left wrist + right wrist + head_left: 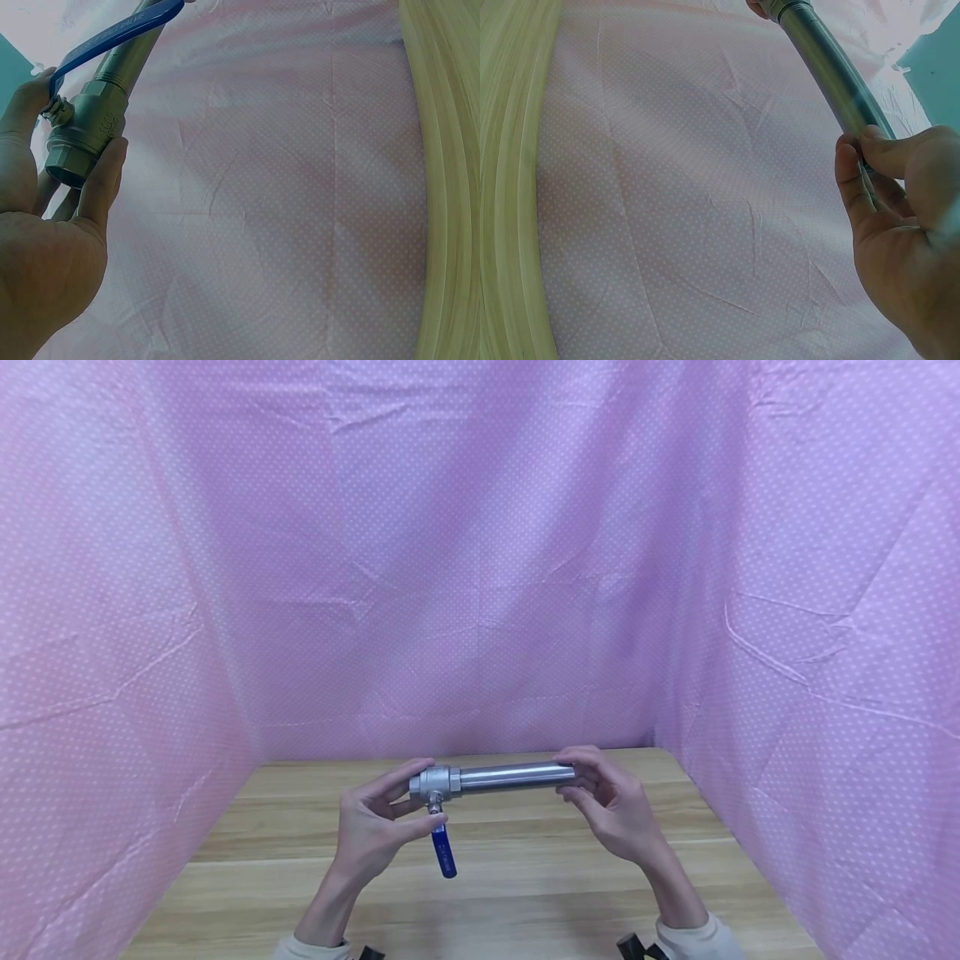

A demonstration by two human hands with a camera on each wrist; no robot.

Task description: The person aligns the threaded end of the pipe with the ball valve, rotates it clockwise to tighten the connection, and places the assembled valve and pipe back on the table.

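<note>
A metal ball valve with a blue lever handle is joined to the left end of a shiny metal pipe. My left hand grips the valve body, its thumb by the base of the lever and its fingers behind and under the body. The lever points toward me in the head view. At the pipe's other end my right hand pinches the tube between thumb and fingers. The left wrist view shows the valve's open hex end facing the left palm. Valve and pipe are held up nearly level above the table.
A light wood-grain table lies under the hands. Pink dotted cloth hangs at the back and on both sides, close to the table's edges. Dark wrist-mounted pieces show by the cuffs at the bottom.
</note>
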